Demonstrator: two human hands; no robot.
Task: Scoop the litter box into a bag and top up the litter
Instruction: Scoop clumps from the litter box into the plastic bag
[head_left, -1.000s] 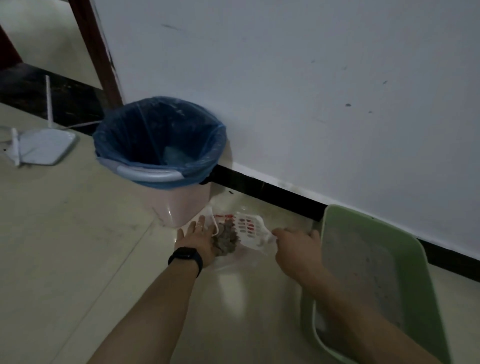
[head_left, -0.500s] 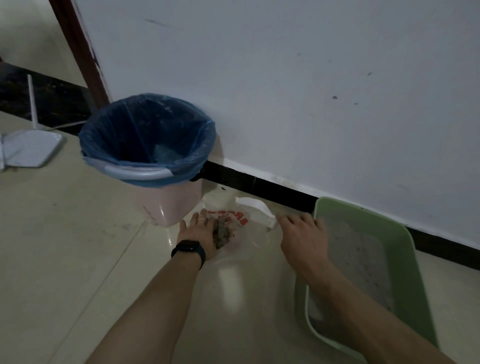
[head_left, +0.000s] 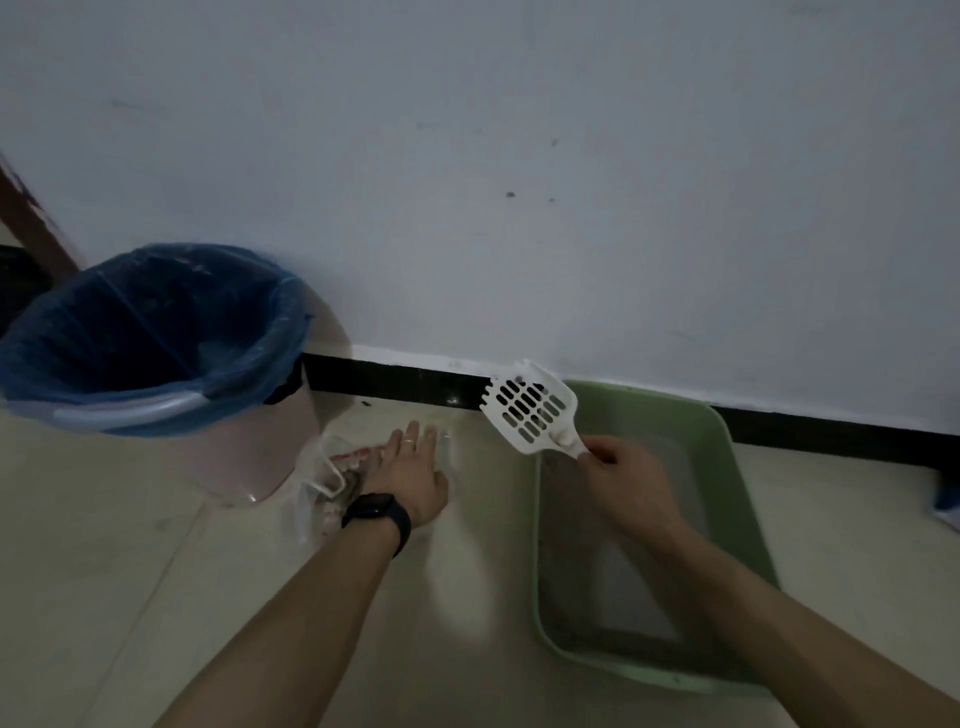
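A blue-lined bin (head_left: 249, 457) stood on the floor (head_left: 104, 597). A black baseboard (head_left: 395, 382) ran under the wall (head_left: 519, 156).

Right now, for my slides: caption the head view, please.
Right hand holds the white scoop by the green litter box; left hand presses the clear bag.

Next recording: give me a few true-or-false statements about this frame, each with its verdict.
1. The right hand grips the white scoop by its handle. True.
2. The scoop carries a load of clumps. False: its slots are clear and it holds nothing.
3. The left hand rests flat, fingers straight, on the clear bag on the floor. True.
4. The bin has a black liner. False: it has a blue liner.
5. The green litter box stands to the left of the bin. False: it stands to the right, against the wall.
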